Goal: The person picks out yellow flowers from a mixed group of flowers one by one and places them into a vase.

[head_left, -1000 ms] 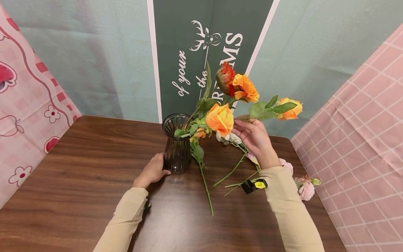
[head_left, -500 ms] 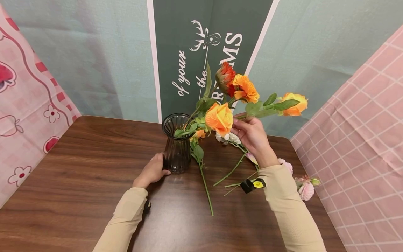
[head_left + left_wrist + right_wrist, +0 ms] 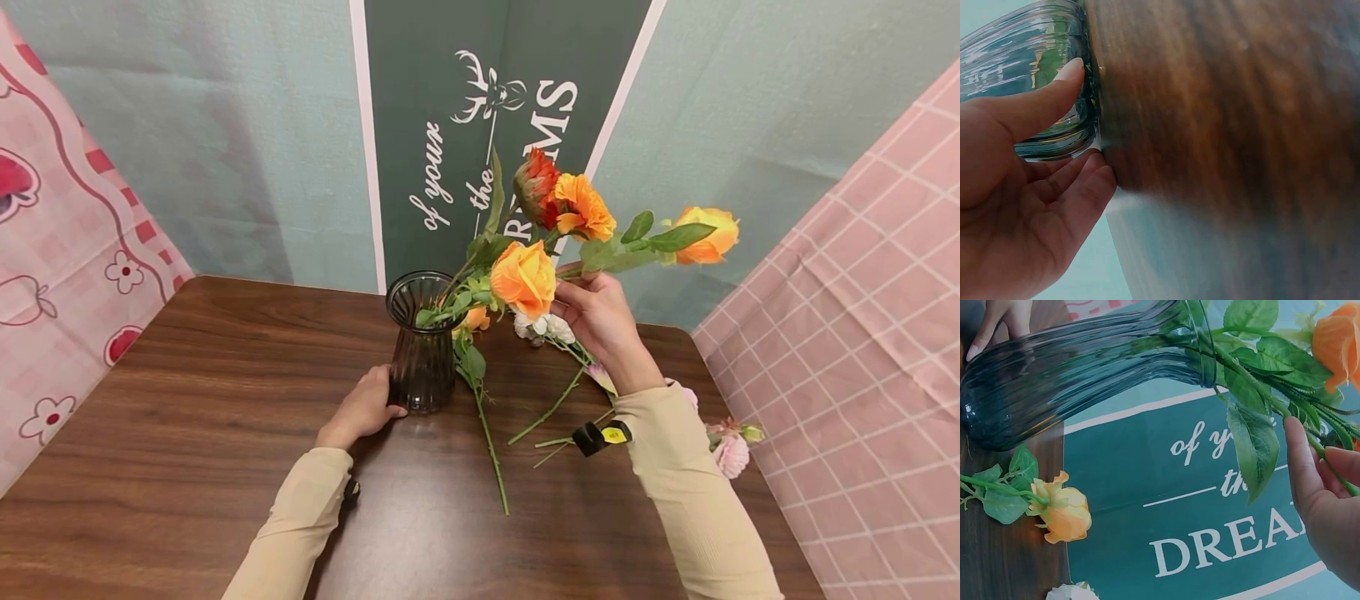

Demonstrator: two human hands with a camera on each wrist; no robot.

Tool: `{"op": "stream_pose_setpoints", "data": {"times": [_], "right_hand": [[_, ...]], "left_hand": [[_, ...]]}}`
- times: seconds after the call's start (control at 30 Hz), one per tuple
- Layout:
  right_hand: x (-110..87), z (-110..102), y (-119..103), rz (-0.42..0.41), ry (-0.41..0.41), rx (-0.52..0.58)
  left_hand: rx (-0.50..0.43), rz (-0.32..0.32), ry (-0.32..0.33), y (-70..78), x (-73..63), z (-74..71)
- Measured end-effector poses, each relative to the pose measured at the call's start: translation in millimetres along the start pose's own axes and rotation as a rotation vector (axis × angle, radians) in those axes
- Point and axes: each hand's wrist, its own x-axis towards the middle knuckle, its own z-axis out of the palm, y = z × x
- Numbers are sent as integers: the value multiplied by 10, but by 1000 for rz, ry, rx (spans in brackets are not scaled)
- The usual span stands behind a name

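Observation:
A dark ribbed glass vase (image 3: pixel 423 371) stands upright on the table. My left hand (image 3: pixel 366 407) grips it low down; in the left wrist view the thumb (image 3: pixel 1047 103) lies against the glass near the base. Out of the vase's mouth lean an orange rose (image 3: pixel 523 279), an orange carnation (image 3: pixel 585 208) and a red flower (image 3: pixel 537 187), all to the right. My right hand (image 3: pixel 603 329) pinches the leafy stem of a yellow-orange rose (image 3: pixel 707 236). In the right wrist view that green stem (image 3: pixel 1241 369) runs from the fingers toward the vase's mouth.
Beside the vase lies another orange rose (image 3: pixel 474 318), its stem pointing toward the front. White flowers (image 3: pixel 555 327) and a pink carnation (image 3: pixel 731 456) lie to the right on the wooden table (image 3: pixel 187 400). Cloth walls surround the back and sides.
The yellow-orange rose in my right hand has shifted up and to the right, the hand rising slightly. My left hand and the vase have stayed put.

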Motion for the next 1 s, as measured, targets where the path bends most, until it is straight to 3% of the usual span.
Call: {"op": "stream_pose_setpoints", "data": {"times": [0.2,0.63,1.0], "right_hand": [[39,-31,24,-37,-27,-25],[46,88,-30,-33,61,-128],[57,122,-30,-56,56,-181]], "left_hand": [[-6,-10,-10,2,-2,-2],[-11,-12,-10,10,-7,-2],[-9,-33,-25,19,4,-8]]}}
